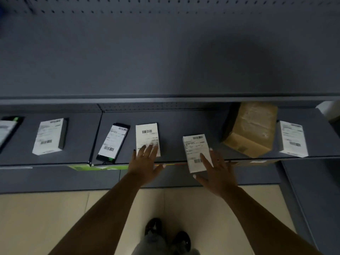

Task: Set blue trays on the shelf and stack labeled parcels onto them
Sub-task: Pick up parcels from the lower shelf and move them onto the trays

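- While both arms reach up from the bottom of the frame, the left hand (145,161) lies with straight, spread fingers over the lower end of a white labeled parcel (147,138) at centre frame; the fingertips are blurred, and it grips nothing.
- To its right, the right hand (217,170) is also spread flat, fingers straight, touching the lower right edge of a second white parcel (196,151) that overhangs the front lip of the grey metal shelf (184,124).
- Left of centre lies a black-edged parcel (113,142) with a white label, and further left another white parcel (49,136).
- At the right sits a brown cardboard box (252,127), tilted, with one more white parcel (292,138) just beside it.
- Blue trays do not show in this view.
- At bottom centre, dark shoes (165,230) stand on the beige floor (46,218).
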